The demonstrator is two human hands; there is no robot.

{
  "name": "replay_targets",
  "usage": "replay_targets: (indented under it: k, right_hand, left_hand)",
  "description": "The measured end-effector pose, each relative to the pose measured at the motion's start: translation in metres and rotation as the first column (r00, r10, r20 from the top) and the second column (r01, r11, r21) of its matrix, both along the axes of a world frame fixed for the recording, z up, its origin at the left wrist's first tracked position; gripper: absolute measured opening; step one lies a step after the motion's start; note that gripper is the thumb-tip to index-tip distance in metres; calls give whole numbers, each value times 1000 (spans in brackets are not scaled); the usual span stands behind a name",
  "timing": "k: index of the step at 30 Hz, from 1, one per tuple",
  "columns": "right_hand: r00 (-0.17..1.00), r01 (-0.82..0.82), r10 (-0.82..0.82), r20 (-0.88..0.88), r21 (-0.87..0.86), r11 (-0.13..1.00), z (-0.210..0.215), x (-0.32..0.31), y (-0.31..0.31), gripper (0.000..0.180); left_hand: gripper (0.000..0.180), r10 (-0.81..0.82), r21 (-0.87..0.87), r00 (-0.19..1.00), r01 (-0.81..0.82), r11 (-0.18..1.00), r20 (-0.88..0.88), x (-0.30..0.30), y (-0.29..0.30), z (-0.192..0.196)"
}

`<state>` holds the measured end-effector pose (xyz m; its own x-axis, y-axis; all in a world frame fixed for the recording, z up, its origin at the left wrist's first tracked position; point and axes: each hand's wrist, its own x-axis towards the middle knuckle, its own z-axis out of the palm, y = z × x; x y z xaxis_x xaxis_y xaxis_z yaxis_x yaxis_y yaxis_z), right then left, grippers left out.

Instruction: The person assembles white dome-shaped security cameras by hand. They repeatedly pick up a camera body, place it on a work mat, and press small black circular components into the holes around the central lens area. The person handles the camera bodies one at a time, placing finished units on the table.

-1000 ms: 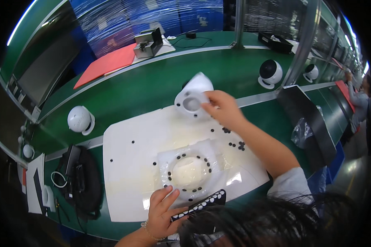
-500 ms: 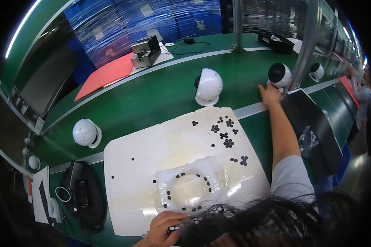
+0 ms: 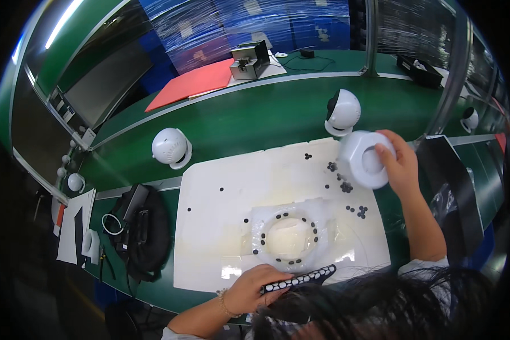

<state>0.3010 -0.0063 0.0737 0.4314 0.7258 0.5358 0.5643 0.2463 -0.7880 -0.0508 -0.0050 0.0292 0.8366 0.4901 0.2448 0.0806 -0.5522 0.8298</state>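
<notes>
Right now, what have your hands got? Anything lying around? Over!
Right hand gripping rounded white plastic device. Left hand holding black strip with white dots. Small round black pads scattered across flat white board.

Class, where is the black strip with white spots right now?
In the head view, the black strip is at lower centre, held in the left hand, near the white board's lower edge.

You see a bright tube light (image 3: 64, 22) at upper left, glare on the white board (image 3: 215, 232), and fisheye curvature bending the table (image 3: 238, 116) toward black corners.
</notes>
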Motion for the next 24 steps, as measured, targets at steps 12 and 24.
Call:
replay_targets:
  k: [12, 24]
  right_hand:
    - [866, -492, 499, -26, -222, 842, 6, -114, -15, 40]
    - [706, -632, 634, 317, -123, 765, -4, -131, -63, 35]
  left_hand:
    - [20, 260, -332, 954, -200, 922, 149, -13, -7, 6]
    - [27, 190, -48, 920, -185, 982, 343, -13, -3, -1]
